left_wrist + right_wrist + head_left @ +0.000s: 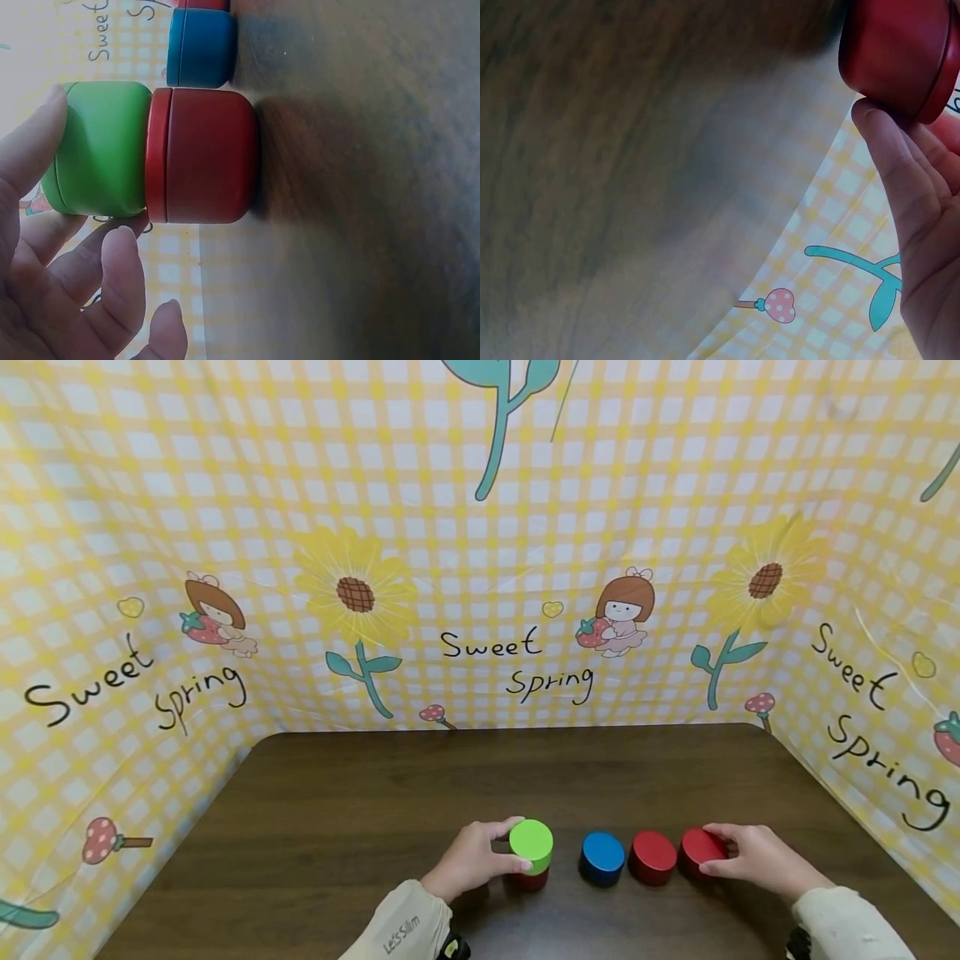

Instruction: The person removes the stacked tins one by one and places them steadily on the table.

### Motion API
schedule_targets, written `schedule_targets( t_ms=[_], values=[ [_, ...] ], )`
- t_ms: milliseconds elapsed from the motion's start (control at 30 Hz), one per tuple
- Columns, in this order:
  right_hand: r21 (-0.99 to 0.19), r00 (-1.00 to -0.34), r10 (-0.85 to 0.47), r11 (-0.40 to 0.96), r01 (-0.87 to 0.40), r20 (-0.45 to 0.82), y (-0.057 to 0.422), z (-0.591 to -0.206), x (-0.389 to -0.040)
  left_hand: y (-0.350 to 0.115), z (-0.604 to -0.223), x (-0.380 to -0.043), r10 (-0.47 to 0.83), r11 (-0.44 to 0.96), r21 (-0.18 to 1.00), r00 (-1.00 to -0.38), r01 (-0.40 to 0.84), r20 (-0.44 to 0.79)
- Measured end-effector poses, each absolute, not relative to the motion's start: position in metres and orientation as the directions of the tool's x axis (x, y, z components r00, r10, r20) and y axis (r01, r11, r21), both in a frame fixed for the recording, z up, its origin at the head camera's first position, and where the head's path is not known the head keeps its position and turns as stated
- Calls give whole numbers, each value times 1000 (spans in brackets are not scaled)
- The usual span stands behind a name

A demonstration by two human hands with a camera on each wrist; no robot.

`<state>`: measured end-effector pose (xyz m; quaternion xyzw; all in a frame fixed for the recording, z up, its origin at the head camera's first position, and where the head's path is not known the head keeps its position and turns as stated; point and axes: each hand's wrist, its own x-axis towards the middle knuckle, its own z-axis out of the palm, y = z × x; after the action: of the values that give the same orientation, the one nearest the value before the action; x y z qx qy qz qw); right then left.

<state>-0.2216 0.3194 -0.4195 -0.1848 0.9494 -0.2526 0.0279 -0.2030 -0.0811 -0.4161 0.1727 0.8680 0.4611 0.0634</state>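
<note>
The left hand [472, 860] clamps thumb and fingers on a green tin [531, 841] atop a lower red tin [208, 156]; the right hand [765, 857] pinches the end red tin [696, 852], nearest the right edge of the desk [375, 785]. Between stand a blue tin [602, 858] and a middle red tin [652, 857]. All are closed, contents hidden.

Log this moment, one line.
left hand: pinches green tin atop lower red tin | right hand: grips rightmost red tin | between: blue tin, middle red tin

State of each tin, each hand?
Green tin: lidded, held, stacked.
Lower red tin: lidded, upright beneath green.
Blue tin: lidded, upright.
Middle red tin: top closed, upright.
Right red tin: lidded, upright, held.
Left hand: holding green tin.
Right hand: holding right red tin.
</note>
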Motion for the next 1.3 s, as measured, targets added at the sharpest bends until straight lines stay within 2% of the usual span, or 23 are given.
schedule_targets(
  t_ms=[567,933,1300],
  values=[
    [-489,-942,-333,815,-311,43,323,-423,-223,-80,-417,-206,355,534,816,-935,220,19],
    [-459,-932,-356,817,-349,75,320,-414,-221,-82,-419,-206,358,543,806,-933,236,32],
    [-516,-946,-240,794,-321,220,309,-401,-216,-79,-423,-201,350,562,777,-933,284,89]
  ],
)
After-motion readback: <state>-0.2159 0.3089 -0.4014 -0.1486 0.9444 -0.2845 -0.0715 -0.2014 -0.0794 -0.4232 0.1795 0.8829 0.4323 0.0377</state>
